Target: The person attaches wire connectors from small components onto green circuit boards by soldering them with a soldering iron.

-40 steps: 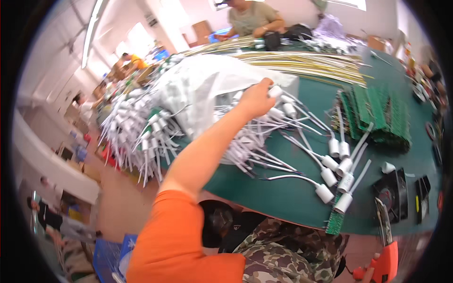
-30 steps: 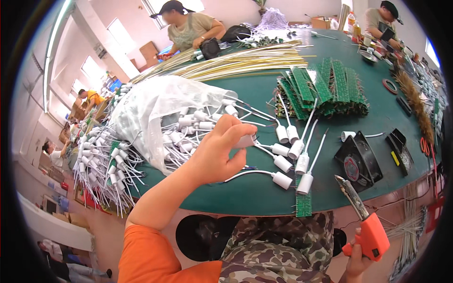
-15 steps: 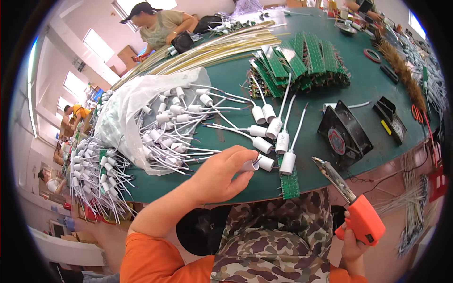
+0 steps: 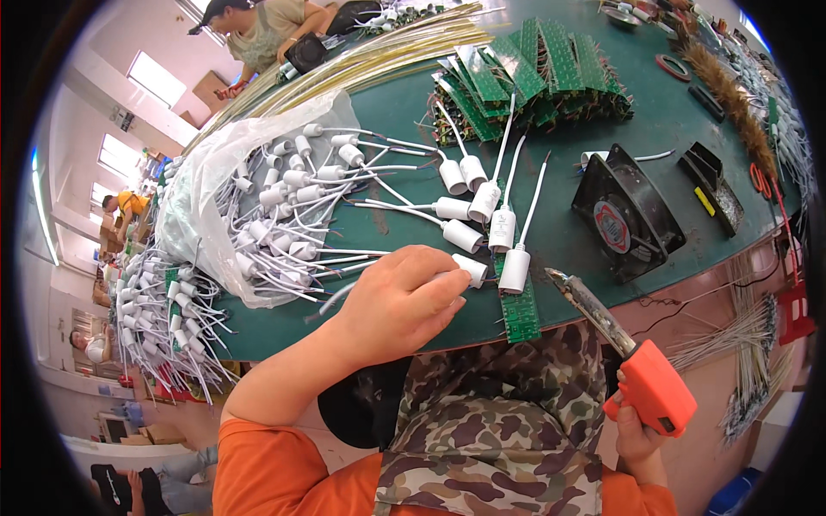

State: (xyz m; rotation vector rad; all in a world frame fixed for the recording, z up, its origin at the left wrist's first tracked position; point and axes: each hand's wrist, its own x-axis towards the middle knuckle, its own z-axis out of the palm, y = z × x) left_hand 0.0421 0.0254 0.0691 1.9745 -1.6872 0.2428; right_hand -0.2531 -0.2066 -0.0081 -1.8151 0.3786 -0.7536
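My left hand [image 4: 404,301] is closed at the table's front edge. It wraps a white wired cylinder, mostly hidden by the fingers; its white cord [image 4: 340,299] sticks out behind the wrist. Just beyond the fingertips lies another white cylinder [image 4: 470,269]. Several more, such as the upright-leaning cylinder [image 4: 514,270], rest on or around a narrow green circuit board strip [image 4: 520,316], their cords pointing away. On the right, my right hand [image 4: 637,426] grips the orange handle of a soldering iron [image 4: 658,389]. Its dark tip points up-left, near the strip but apart from it.
A translucent plastic bag [image 4: 194,206] spills many wired cylinders at left. Green circuit boards [image 4: 538,64] are stacked at the back. A black fan [image 4: 628,215] and a black open box [image 4: 712,189] stand at right. Across the table sits another person [image 4: 267,34].
The view has shifted slightly. My left hand has turned and closed further over the cylinder, whose open end no longer shows; its cord now appears behind the wrist. The iron's tip is nearer the strip.
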